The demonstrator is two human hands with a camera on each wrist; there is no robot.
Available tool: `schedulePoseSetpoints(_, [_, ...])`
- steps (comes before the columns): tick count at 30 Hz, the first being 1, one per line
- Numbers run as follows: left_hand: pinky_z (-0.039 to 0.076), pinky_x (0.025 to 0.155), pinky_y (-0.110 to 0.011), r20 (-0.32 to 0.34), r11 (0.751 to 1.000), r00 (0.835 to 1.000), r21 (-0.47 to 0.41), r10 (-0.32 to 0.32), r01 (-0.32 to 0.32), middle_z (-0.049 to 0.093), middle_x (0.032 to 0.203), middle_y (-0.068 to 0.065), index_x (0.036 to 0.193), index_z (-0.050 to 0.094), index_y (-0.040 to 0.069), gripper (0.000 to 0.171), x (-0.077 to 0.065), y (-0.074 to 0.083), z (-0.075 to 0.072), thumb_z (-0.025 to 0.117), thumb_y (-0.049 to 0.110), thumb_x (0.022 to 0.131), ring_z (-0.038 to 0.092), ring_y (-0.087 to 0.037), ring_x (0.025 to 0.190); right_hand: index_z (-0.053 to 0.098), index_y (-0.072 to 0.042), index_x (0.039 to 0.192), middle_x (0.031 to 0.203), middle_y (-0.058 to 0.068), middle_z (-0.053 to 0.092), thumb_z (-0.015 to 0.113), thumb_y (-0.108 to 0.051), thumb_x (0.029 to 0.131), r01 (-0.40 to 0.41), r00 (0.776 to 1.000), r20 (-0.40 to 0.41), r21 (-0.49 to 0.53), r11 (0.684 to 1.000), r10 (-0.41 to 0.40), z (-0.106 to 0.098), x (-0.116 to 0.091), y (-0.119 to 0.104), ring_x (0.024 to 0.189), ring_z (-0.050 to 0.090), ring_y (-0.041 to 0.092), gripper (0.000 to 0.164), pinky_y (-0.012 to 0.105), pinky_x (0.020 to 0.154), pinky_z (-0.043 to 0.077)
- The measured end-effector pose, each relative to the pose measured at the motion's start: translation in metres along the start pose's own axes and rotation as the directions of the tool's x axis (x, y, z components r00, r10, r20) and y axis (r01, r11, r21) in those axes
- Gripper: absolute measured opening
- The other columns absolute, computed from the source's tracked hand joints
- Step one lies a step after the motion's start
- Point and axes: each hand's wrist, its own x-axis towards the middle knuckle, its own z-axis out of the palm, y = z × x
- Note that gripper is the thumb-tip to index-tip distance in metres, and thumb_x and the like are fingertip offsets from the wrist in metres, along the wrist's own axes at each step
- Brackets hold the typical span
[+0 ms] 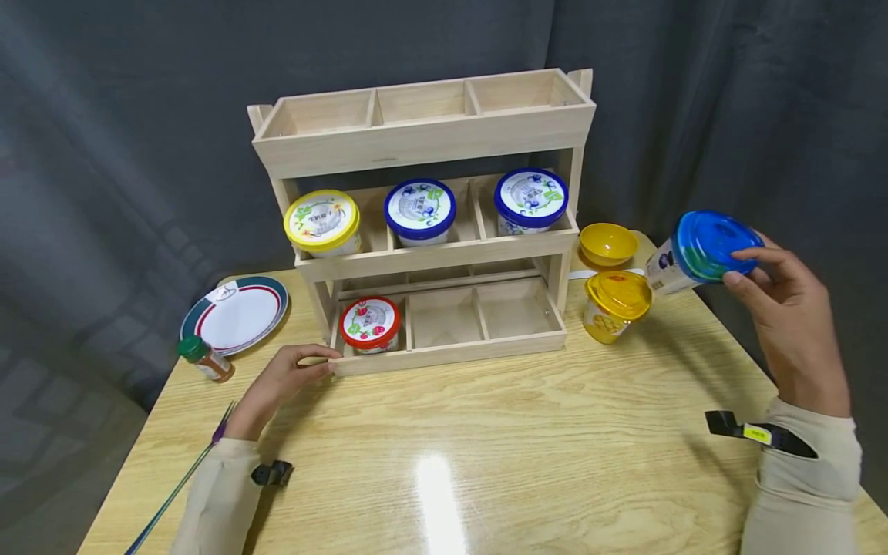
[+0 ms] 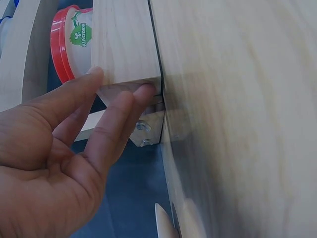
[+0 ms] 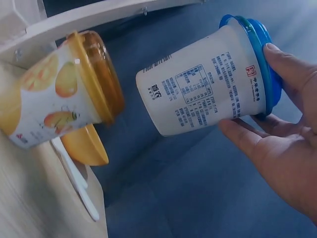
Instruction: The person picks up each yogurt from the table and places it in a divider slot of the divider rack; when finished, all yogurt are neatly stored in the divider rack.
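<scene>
My right hand [image 1: 791, 308] holds a yogurt cup with a blue lid [image 1: 718, 243] up at the far right, fingers and thumb around the lid; in the right wrist view, the white cup [image 3: 198, 84] lies tilted sideways, small print facing the camera. Just left of it stands a yellow-lidded cup [image 1: 613, 304] with mango pictures. My left hand [image 1: 280, 381] touches the front left corner of the wooden rack [image 1: 451, 348], its fingers fairly straight against the corner of the lowest tier. Near those fingers, a red-lidded tub [image 1: 371, 324] sits in the lowest tier's left compartment.
The middle tier holds a yellow-lidded tub [image 1: 322, 222] and two blue-lidded tubs [image 1: 419, 208]. A yellow bowl [image 1: 609, 243] stands behind the mango cup. On the left are a plate [image 1: 236, 316], a green-capped spice jar [image 1: 206, 358] and a long thin fork [image 1: 180, 489].
</scene>
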Motion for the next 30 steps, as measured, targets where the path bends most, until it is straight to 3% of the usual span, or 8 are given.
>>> schedulePoseSetpoints(4, [0.055, 0.082, -0.023, 0.001, 1.0, 1.0, 0.013, 0.002, -0.002, 0.068, 0.135, -0.028, 0.127, 0.073, -0.01, 0.025, 0.0, 0.001, 0.0, 0.068, 0.003, 0.107, 0.064, -0.013, 0.105, 0.064, 0.001, 0.146, 0.172, 0.005, 0.037, 0.065, 0.006, 0.105, 0.017, 0.999, 0.029, 0.022, 1.0, -0.018, 0.005, -0.001, -0.003, 0.155, 0.039, 0.023, 0.041, 0.017, 0.119, 0.035])
schedulePoseSetpoints(11, [0.057, 0.081, -0.025, 0.003, 1.0, 1.0, -0.005, -0.011, 0.011, 0.067, 0.138, -0.029, 0.128, 0.072, -0.011, 0.026, 0.0, 0.0, -0.001, 0.068, 0.003, 0.107, 0.065, -0.009, 0.1, 0.063, -0.004, 0.149, 0.172, 0.003, 0.037, 0.065, 0.001, 0.106, 0.013, 0.998, 0.069, -0.075, 0.997, -0.008, 0.013, -0.003, -0.012, 0.161, 0.032, 0.029, 0.043, 0.016, 0.117, 0.036])
schedulePoseSetpoints(14, [0.056, 0.081, -0.025, 0.006, 1.0, 1.0, -0.015, -0.007, 0.007, 0.067, 0.137, -0.029, 0.128, 0.072, -0.011, 0.026, 0.0, -0.001, -0.001, 0.068, 0.003, 0.107, 0.064, -0.008, 0.099, 0.063, -0.003, 0.148, 0.172, 0.004, 0.038, 0.065, 0.002, 0.106, 0.011, 0.997, 0.081, -0.061, 0.998, -0.006, 0.016, -0.005, -0.015, 0.162, 0.028, 0.032, 0.043, 0.016, 0.114, 0.039])
schedulePoseSetpoints(20, [0.057, 0.081, -0.027, 0.017, 1.0, 1.0, -0.001, -0.003, 0.004, 0.067, 0.137, -0.029, 0.129, 0.071, -0.011, 0.026, -0.001, -0.001, -0.002, 0.067, 0.003, 0.108, 0.066, -0.01, 0.1, 0.064, 0.003, 0.144, 0.172, 0.004, 0.038, 0.064, 0.009, 0.104, 0.014, 0.988, 0.154, 0.037, 0.999, -0.019, 0.023, -0.007, -0.018, 0.155, 0.04, 0.028, 0.04, 0.011, 0.101, 0.048])
schedulePoseSetpoints(25, [0.058, 0.08, -0.027, 0.02, 1.0, 1.0, -0.003, -0.01, 0.01, 0.066, 0.137, -0.029, 0.129, 0.071, -0.012, 0.026, -0.001, -0.002, -0.003, 0.066, 0.004, 0.108, 0.066, -0.009, 0.097, 0.065, 0.004, 0.141, 0.172, 0.006, 0.038, 0.064, 0.011, 0.103, 0.052, 0.976, 0.215, -0.034, 0.998, -0.044, 0.035, -0.012, -0.019, 0.157, 0.037, 0.036, 0.039, 0.01, 0.098, 0.048])
schedulePoseSetpoints(30, [0.058, 0.082, -0.026, 0.02, 1.0, 1.0, -0.006, -0.019, 0.019, 0.066, 0.138, -0.028, 0.129, 0.072, -0.01, 0.026, 0.0, -0.002, -0.002, 0.066, 0.005, 0.108, 0.066, -0.008, 0.098, 0.065, 0.008, 0.137, 0.17, 0.01, 0.04, 0.063, 0.016, 0.102, 0.091, 0.955, 0.284, 0.008, 0.996, -0.09, 0.05, -0.018, -0.024, 0.151, 0.044, 0.03, 0.036, 0.012, 0.101, 0.049])
